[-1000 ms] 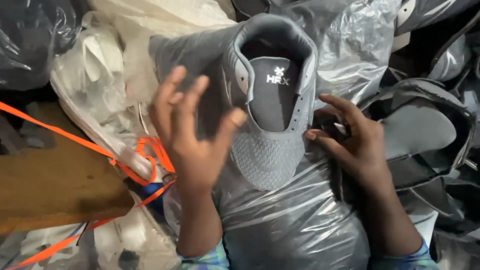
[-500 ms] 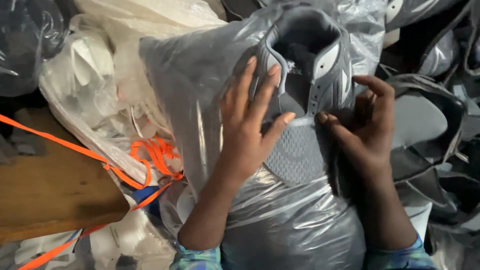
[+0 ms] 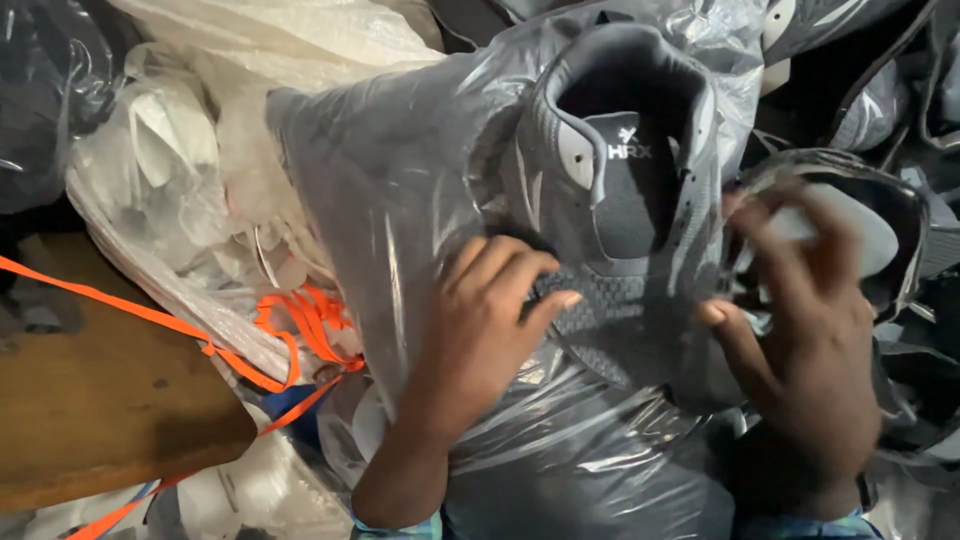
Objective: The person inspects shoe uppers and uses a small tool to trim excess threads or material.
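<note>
Two hands on one grey shoe point(image 3: 625, 250), atop a clear plastic bag point(image 3: 400, 190) of grey parts | left hand point(image 3: 480, 330) pressed flat on toe mesh, clasping nothing | right hand point(image 3: 810, 340) spread wide, blurred, thumb at shoe's side | advice: steady the toe, grip the upper firmly.

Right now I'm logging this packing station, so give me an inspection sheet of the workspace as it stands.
Surface: brown wooden board at lower left, partly bare.
Job's things: grey shoe lying on a clear plastic bag, opening facing up.
Clutter: bagged white pieces; dark bagged shoes at right.
Hands: left hand pressing the shoe's toe; right hand blurred at its side.
Cables: orange straps, tangled.
Surroundings: more plastic bags; nothing else seen.
</note>
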